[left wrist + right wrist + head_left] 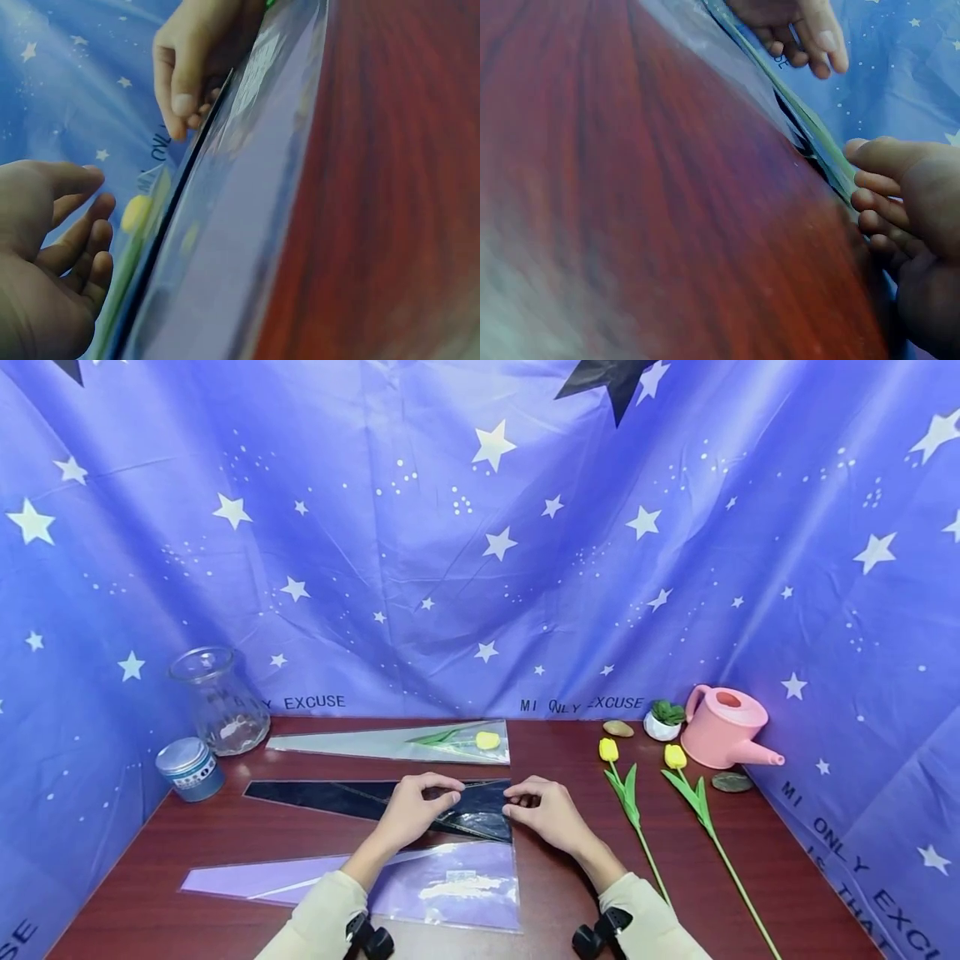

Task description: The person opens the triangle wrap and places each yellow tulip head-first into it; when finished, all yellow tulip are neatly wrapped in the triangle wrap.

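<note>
A black tapered flower sleeve [322, 795] with a clear front lies flat on the table, its wide end to the right. Over its wide part hovers my left hand [414, 806], thumb and forefinger apart; the left wrist view shows that hand [52, 255] with loosely bent fingers and nothing between them. My right hand [551, 814] is at the sleeve's wide right edge, with its fingertips right at the rim. In the right wrist view a gap shows between the thumb and fingers of this hand [922, 202].
Behind lies a whitish sleeve [337, 746] holding a yellow tulip [487, 741]; in front, a purple sleeve [420, 893]. Two tulips [630, 793] [693, 802] lie right. Around stand a glass vase [232, 718], blue tin [189, 770], potted plant [663, 722] and pink watering can [723, 731]. Stones [618, 728] lie nearby.
</note>
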Tool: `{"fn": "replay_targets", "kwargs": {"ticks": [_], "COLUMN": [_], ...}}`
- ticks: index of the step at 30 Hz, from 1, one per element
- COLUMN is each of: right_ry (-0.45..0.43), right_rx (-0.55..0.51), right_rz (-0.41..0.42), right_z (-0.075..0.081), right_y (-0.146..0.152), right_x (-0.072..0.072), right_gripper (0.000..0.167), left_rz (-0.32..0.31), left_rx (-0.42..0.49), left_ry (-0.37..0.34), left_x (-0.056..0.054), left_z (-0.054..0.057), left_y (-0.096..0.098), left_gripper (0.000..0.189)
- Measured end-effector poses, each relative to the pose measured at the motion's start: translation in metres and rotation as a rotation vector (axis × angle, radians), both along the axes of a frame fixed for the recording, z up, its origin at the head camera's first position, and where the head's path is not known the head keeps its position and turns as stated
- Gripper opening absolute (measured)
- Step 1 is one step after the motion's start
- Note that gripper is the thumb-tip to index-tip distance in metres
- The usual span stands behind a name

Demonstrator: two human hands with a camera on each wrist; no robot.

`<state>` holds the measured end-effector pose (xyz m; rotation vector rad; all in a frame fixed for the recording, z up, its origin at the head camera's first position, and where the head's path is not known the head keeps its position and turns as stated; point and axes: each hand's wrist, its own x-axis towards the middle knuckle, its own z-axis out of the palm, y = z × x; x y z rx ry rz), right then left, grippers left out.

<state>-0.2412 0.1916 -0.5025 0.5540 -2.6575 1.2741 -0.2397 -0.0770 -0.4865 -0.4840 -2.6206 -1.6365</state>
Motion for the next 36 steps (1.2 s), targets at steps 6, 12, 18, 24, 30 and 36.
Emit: {"fn": "replay_targets", "kwargs": {"ticks": [6, 12, 18, 24, 30, 36], "right_ry": [0.122, 0.168, 0.198, 0.167, 0.170, 0.183], "right_rx": [0.066, 0.060, 0.075, 0.016, -0.061, -0.091], "right_rz": [0.038, 0.018, -0.016, -0.030, -0.031, -0.021], "right_z": [-0.007, -0.008, -0.009, -0.005, 0.004, 0.011], "right_y": [-0.002, -0.002, -0.003, -0.006, -0.010, -0.011], "right_x": [0.001, 0.002, 0.000, -0.003, -0.004, -0.008], "right_gripper": [0.024, 0.018, 0.008, 0.006, 0.007, 0.007], "left_rz": [0.007, 0.035, 0.022, 0.017, 0.026, 0.046], "left_rx": [-0.011, -0.081, -0.150, -0.198, -0.208, -0.207], "left_ry": [0.001, 0.060, 0.103, 0.138, 0.158, 0.221], "left_x": [-0.002, -0.005, -0.008, -0.010, -0.011, -0.012], "left_z": [-0.007, -0.013, -0.018, -0.020, -0.022, -0.025], "left_y": [-0.001, -0.004, -0.005, -0.006, -0.005, -0.004], "left_gripper": [0.015, 0.015, 0.018, 0.020, 0.020, 0.015]}}
